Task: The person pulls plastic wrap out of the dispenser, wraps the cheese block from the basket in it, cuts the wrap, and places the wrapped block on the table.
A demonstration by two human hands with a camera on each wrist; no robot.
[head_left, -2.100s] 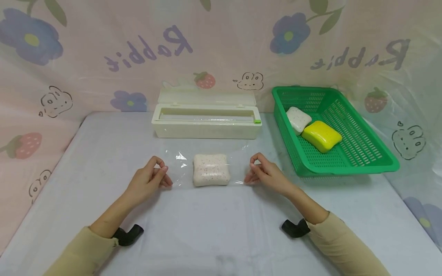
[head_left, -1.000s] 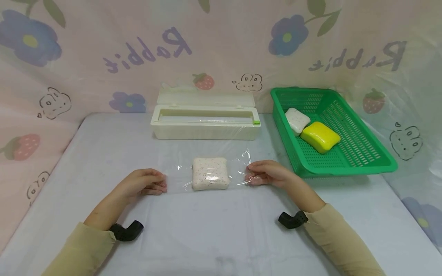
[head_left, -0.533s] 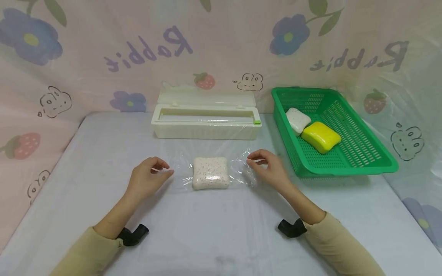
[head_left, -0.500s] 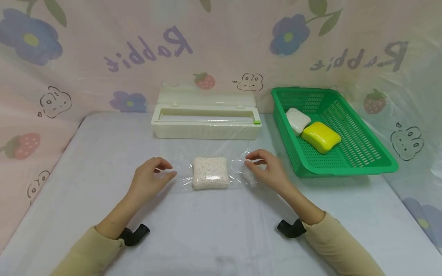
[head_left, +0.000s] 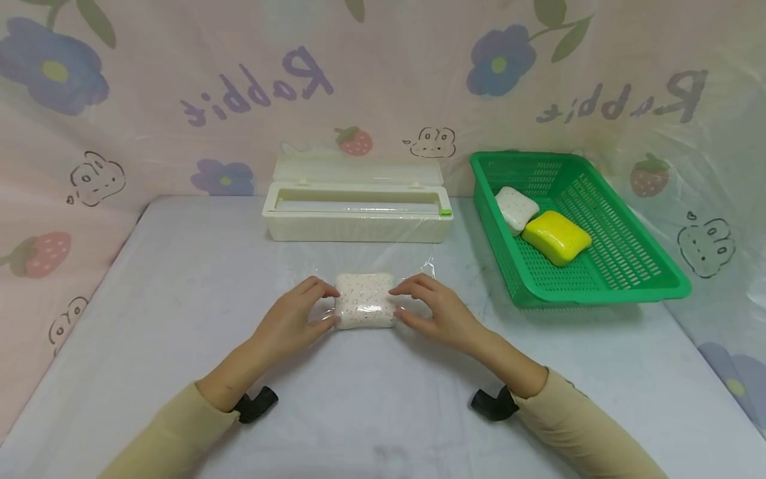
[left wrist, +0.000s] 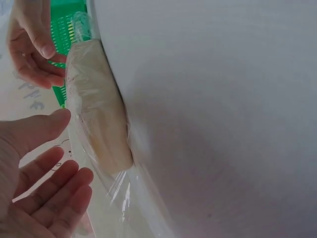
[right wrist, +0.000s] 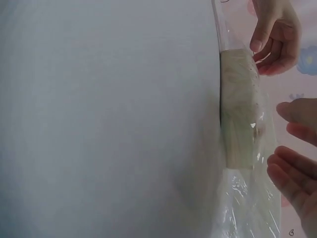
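Observation:
A white, red-speckled block like a sponge (head_left: 365, 299) lies on the table, covered in clear cling film (left wrist: 126, 198) whose loose ends spread out at its sides. My left hand (head_left: 296, 316) is at its left edge, thumb and fingers apart and relaxed. On the opposite side my right hand (head_left: 439, 313) is held alike, its fingertips near the right edge. Both wrist views show the fingers loosely bent with nothing between them, by the block's top. Whether any fingertip touches the film, I cannot tell.
Behind the block stands a white cling film dispenser (head_left: 359, 228), lid up. A green plastic basket (head_left: 604, 293) on the right holds a smaller-looking white speckled block (head_left: 516, 208) and a yellow block (head_left: 556, 238). Printed fabric (head_left: 383, 86) hangs behind the table (head_left: 359, 412).
Both hands have let go of the film's ends and moved inward to the block's two sides. The film's right end is now crumpled. Block, dispenser and basket stay put.

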